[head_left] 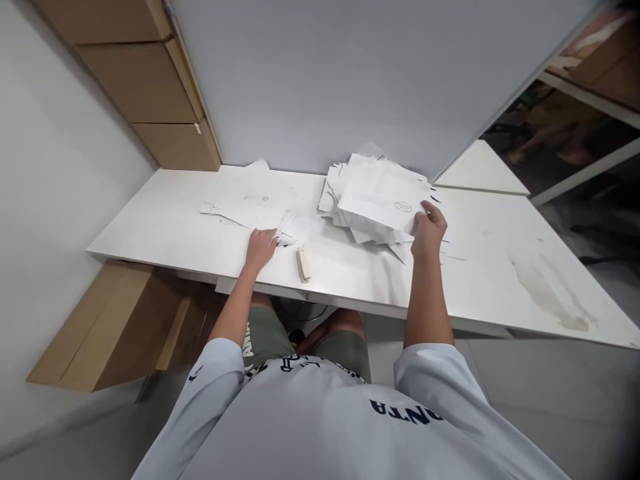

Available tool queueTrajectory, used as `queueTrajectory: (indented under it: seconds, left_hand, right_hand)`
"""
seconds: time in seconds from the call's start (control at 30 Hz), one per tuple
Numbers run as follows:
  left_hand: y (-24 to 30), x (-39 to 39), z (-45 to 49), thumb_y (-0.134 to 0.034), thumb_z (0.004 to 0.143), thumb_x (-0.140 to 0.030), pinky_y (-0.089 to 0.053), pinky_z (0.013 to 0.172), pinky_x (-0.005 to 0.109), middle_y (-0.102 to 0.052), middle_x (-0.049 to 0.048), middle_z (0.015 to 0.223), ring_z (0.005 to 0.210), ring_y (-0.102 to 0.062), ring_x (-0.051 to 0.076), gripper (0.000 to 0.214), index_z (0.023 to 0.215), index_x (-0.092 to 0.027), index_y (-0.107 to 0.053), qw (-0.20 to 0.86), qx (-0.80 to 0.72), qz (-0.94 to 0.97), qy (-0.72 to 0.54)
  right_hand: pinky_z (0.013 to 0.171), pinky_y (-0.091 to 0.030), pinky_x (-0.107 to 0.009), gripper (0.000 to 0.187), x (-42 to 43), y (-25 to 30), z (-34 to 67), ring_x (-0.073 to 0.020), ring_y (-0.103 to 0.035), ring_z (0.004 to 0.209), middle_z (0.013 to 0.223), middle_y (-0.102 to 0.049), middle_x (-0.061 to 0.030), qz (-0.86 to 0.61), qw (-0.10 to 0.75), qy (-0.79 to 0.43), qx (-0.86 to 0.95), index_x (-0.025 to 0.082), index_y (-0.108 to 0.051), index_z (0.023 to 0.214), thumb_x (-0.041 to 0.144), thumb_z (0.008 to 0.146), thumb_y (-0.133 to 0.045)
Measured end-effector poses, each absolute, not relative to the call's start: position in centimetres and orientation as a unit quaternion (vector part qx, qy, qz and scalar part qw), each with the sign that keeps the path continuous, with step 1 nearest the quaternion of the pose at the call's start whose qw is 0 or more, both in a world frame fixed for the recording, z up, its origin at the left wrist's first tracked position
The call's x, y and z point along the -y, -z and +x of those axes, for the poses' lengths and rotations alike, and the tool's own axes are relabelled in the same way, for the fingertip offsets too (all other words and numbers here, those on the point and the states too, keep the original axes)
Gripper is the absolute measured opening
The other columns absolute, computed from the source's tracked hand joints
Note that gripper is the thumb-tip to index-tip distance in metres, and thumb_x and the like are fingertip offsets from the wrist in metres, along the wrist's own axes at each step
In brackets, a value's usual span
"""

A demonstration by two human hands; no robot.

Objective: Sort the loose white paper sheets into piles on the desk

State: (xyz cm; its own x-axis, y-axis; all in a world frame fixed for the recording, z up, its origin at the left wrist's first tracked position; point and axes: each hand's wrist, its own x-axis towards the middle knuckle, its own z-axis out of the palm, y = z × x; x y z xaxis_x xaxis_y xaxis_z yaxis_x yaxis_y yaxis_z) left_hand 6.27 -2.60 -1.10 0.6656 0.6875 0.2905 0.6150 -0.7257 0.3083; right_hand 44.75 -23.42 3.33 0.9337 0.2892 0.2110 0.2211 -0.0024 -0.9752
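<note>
My right hand (429, 230) pinches the right edge of a white paper sheet (383, 190) that carries a small oval stamp. This sheet lies over a messy pile of papers (330, 193), whose edges stick out unevenly beneath it. On the left, my left hand (261, 250) rests with its fingers laid on the near edge of some loose papers (255, 200) spread over the table. Its fingertips touch small printed paper edges. Between my hands, nearer the front edge, lies a cream stapler (303, 264).
The white table (500, 267) has a smeared stain at its right. A grey panel (325, 80) rises along the back. Cardboard boxes (145, 87) are stacked at the back left; another box (100, 320) stands below the left edge. Dark shelving (575, 133) is at the right.
</note>
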Motion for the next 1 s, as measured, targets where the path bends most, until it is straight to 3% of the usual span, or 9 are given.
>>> queueTrajectory:
  seconds: [0.1, 0.2, 0.33, 0.4, 0.5, 0.6, 0.67, 0.87, 1.0]
  left_hand:
    - [1.2, 2.5, 6.3, -0.041, 0.095, -0.03, -0.031, 0.115, 0.046, -0.055, 0.0152, 0.14, 0.133, -0.046, 0.027, 0.047, 0.138, -0.014, -0.05, 0.081, -0.398, 0.886, -0.225]
    - [1.5, 2.7, 6.7, -0.047, 0.092, -0.04, -0.028, 0.115, 0.053, -0.042, 0.0232, 0.149, 0.142, -0.033, 0.036, 0.06, 0.141, -0.006, -0.044, 0.068, -0.463, 0.857, -0.216]
    - [1.4, 3.1, 6.9, -0.041, 0.095, -0.04, -0.036, 0.111, 0.047, -0.062, 0.0193, 0.127, 0.127, -0.051, 0.032, 0.047, 0.127, -0.009, -0.058, 0.07, -0.455, 0.853, -0.247]
    - [0.8, 2.0, 6.5, -0.038, 0.096, -0.032, -0.036, 0.112, 0.042, -0.066, 0.0145, 0.122, 0.127, -0.052, 0.027, 0.04, 0.123, -0.013, -0.061, 0.073, -0.419, 0.866, -0.263]
    - [-0.7, -1.7, 5.6, -0.041, 0.093, -0.024, -0.023, 0.119, 0.042, -0.058, 0.012, 0.136, 0.14, -0.038, 0.023, 0.04, 0.128, -0.014, -0.056, 0.059, -0.353, 0.905, -0.228]
    - [-2.1, -6.3, 5.7, -0.053, 0.089, -0.038, -0.017, 0.119, 0.053, -0.038, 0.023, 0.152, 0.147, -0.023, 0.033, 0.063, 0.141, -0.005, -0.042, 0.022, -0.424, 0.883, -0.199]
    - [-2.6, -8.7, 6.3, -0.051, 0.09, -0.044, -0.019, 0.116, 0.056, -0.033, 0.0298, 0.152, 0.145, -0.025, 0.038, 0.07, 0.142, 0.001, -0.038, 0.013, -0.491, 0.851, -0.186]
    - [-2.6, -8.8, 6.5, -0.04, 0.094, -0.036, -0.037, 0.106, 0.046, -0.063, 0.0217, 0.123, 0.12, -0.054, 0.032, 0.048, 0.125, -0.005, -0.057, -0.036, -0.529, 0.819, -0.218]
    - [-2.7, -8.2, 6.4, -0.042, 0.092, -0.04, -0.032, 0.108, 0.053, -0.055, 0.024, 0.132, 0.128, -0.046, 0.037, 0.051, 0.128, -0.005, -0.054, -0.048, -0.576, 0.78, -0.242]
  right_hand:
    - [0.109, -0.038, -0.047, 0.057, 21.1, -1.4, 44.1, -0.0246, -0.054, 0.12, 0.126, -0.058, -0.0122, -0.796, 0.595, -0.039, 0.107, 0.012, -0.053, 0.129, 0.021, 0.074, -0.047]
    - [0.115, -0.025, -0.053, 0.064, 21.2, 0.1, 42.0, -0.0336, -0.036, 0.136, 0.141, -0.047, -0.0173, -0.848, 0.52, -0.045, 0.093, 0.012, -0.052, 0.132, 0.022, 0.068, -0.055]
    - [0.118, -0.016, -0.054, 0.065, 23.6, 2.6, 38.1, -0.036, -0.014, 0.147, 0.158, -0.021, -0.0193, -0.874, 0.471, 0.003, 0.118, 0.011, -0.048, 0.137, 0.029, 0.075, -0.053]
    - [0.119, -0.018, -0.052, 0.059, 25.5, 4.2, 36.1, -0.0328, -0.017, 0.147, 0.158, -0.024, -0.0174, -0.852, 0.51, 0.013, 0.117, 0.012, -0.051, 0.135, 0.032, 0.079, -0.049]
    - [0.116, -0.026, -0.053, 0.051, 28.4, 6.3, 33.1, -0.0294, -0.031, 0.142, 0.151, -0.039, -0.013, -0.812, 0.568, 0.022, 0.135, 0.018, -0.057, 0.128, 0.037, 0.082, -0.046]
    - [0.114, -0.03, -0.054, 0.045, 29.6, 7.0, 30.4, -0.0302, -0.04, 0.136, 0.144, -0.048, -0.0136, -0.81, 0.537, 0.049, 0.233, 0.018, -0.061, 0.12, 0.038, 0.082, -0.047]
    - [0.113, -0.033, -0.055, 0.043, 29.2, 6.4, 29.3, -0.0309, -0.041, 0.134, 0.143, -0.05, -0.0143, -0.819, 0.489, 0.061, 0.293, 0.018, -0.061, 0.12, 0.035, 0.083, -0.047]
    - [0.109, -0.035, -0.055, 0.039, 28.0, 4.1, 28.4, -0.0335, -0.04, 0.134, 0.142, -0.05, -0.0159, -0.855, 0.398, 0.089, 0.32, 0.015, -0.06, 0.121, 0.023, 0.088, -0.042]
    - [0.108, -0.037, -0.053, 0.038, 28.3, 3.6, 28.0, -0.0329, -0.039, 0.134, 0.142, -0.05, -0.0166, -0.855, 0.4, 0.084, 0.318, 0.013, -0.059, 0.121, 0.023, 0.089, -0.04]
